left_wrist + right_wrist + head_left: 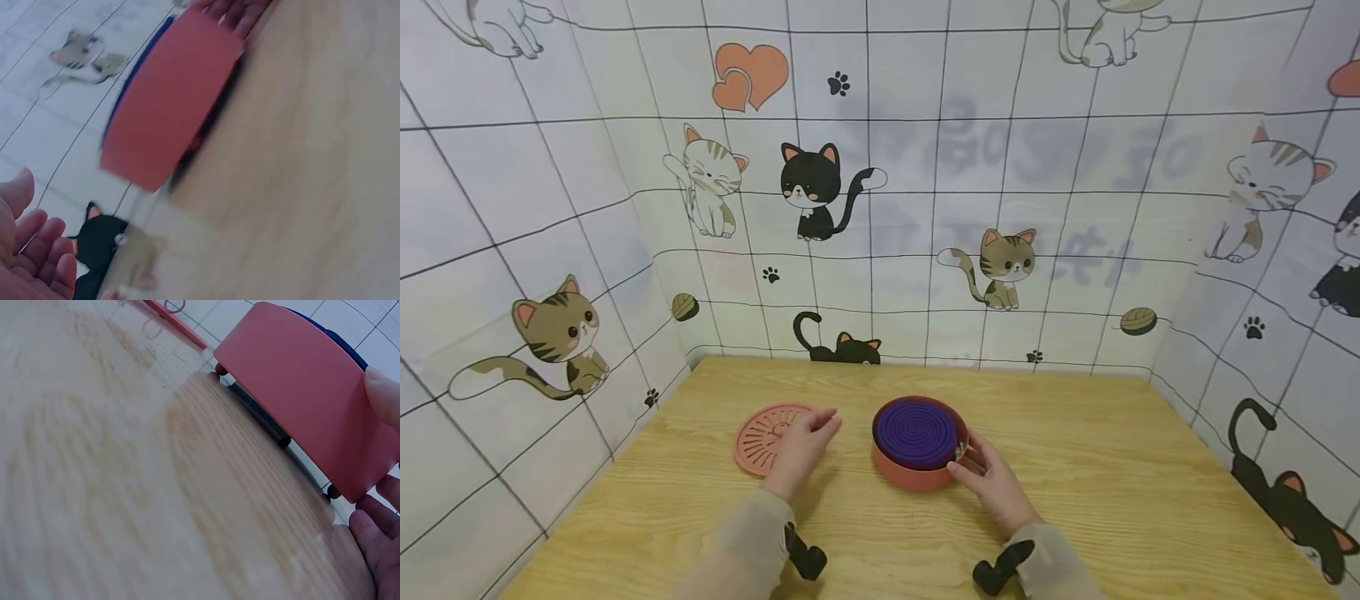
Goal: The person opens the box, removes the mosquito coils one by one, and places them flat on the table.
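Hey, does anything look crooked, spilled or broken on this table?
Nothing looks spilled or broken. One oddity: the purple coil pokes above the rim of the pink container and looks off-centre, leaving a gap beside the right hand.

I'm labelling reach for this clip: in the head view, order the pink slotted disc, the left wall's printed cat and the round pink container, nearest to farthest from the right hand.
1. Round pink container: gripped by the right hand.
2. Pink slotted disc: left of the container, on the table.
3. Printed cat: on the left wall.
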A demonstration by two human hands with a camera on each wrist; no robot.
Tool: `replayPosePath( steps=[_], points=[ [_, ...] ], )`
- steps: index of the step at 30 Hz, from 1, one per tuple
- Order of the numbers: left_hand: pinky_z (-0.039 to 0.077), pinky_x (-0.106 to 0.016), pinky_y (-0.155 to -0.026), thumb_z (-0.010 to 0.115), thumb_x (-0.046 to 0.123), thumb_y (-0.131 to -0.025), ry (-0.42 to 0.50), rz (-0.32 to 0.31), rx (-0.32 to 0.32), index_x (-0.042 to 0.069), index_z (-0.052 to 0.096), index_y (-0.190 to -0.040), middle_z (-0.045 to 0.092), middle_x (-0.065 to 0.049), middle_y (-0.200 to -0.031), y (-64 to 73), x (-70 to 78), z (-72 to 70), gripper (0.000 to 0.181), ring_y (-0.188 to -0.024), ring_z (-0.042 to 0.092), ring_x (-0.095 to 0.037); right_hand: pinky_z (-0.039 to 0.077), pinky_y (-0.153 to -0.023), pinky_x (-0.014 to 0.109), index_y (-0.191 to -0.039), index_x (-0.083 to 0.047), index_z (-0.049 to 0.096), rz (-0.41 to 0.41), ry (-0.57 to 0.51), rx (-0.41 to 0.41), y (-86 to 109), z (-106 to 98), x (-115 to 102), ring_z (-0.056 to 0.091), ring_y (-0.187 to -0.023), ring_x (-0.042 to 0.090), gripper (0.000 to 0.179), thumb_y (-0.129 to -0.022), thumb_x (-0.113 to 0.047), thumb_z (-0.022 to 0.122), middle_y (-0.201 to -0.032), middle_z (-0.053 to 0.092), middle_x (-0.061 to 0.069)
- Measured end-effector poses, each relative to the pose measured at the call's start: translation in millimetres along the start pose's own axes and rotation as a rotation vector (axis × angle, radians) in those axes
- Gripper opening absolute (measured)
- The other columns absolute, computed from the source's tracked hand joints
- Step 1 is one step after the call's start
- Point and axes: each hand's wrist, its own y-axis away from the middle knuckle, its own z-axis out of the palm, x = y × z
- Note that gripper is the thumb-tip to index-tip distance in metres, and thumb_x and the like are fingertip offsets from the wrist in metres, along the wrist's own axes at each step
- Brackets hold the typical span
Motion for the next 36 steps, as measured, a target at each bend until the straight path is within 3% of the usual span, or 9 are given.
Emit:
replayPosePath(
  steps=[3,8,12,16,25,36],
  points=[
    [0.043,-0.048,-0.098,0.062,0.042,-0.093,0.062,0.005,-0.073,0.004,0.049,-0.139,0.055,-0.014,-0.13,7.0,-3.9,25.3,0.062,-0.12,0.05,-0.03,0.035,-0.107,0.048,-0.152,-0.011,0.023,0.007,0.002,0.0,0.4,-0.3,1.0,0.037,-0.135,0.037,0.082,-0.089,-0.033,0.07,-0.15,0.033,0.021],
    [0.03,-0.054,-0.108,0.064,0.038,-0.092,0.252,-0.024,-0.248,0.002,0.021,-0.152,0.026,-0.02,-0.153,12.2,-9.5,51.0,0.082,-0.138,0.028,-0.039,0.035,-0.107,0.049,-0.153,-0.011,0.021,0.018,0.005,-0.003,1.0,-0.1,0.5,0.036,-0.135,0.038,0.084,-0.089,-0.035,0.069,-0.151,0.031,0.021],
    [0.02,-0.051,-0.114,0.071,0.037,-0.087,0.222,0.003,-0.354,0.007,0.007,-0.155,0.014,-0.017,-0.159,11.8,-10.6,61.7,0.098,-0.144,0.016,-0.034,0.035,-0.107,0.049,-0.153,-0.01,0.021,0.015,0.016,0.004,1.1,-0.1,0.1,0.036,-0.135,0.038,0.084,-0.089,-0.035,0.069,-0.151,0.031,0.022],
    [0.016,-0.048,-0.115,0.078,0.036,-0.08,0.137,0.034,-0.365,0.01,0.003,-0.155,0.014,-0.014,-0.159,11.8,-11.7,66.8,0.11,-0.145,0.014,-0.029,0.035,-0.107,0.049,-0.152,-0.01,0.023,0.013,0.015,0.004,0.6,0.1,0.2,0.037,-0.134,0.038,0.082,-0.089,-0.033,0.07,-0.151,0.033,0.021],
    [0.019,-0.048,-0.115,0.081,0.038,-0.077,0.096,0.085,-0.345,0.008,0.006,-0.155,0.021,-0.014,-0.157,9.1,-17.2,72.3,0.112,-0.144,0.019,-0.029,0.035,-0.107,0.05,-0.151,-0.011,0.026,0.0,0.013,0.001,-0.2,-3.0,0.4,0.038,-0.134,0.037,0.078,-0.089,-0.03,0.07,-0.149,0.035,0.021],
    [0.026,-0.047,-0.113,0.08,0.03,-0.08,0.129,0.106,-0.371,0.009,0.022,-0.153,0.025,-0.014,-0.152,8.3,-22.0,56.1,0.095,-0.136,0.035,-0.03,0.034,-0.108,0.051,-0.151,-0.01,0.028,0.007,-0.034,-0.036,0.3,-3.1,-4.3,0.036,-0.135,0.037,0.074,-0.09,-0.022,0.069,-0.15,0.034,0.02]
  ],
)
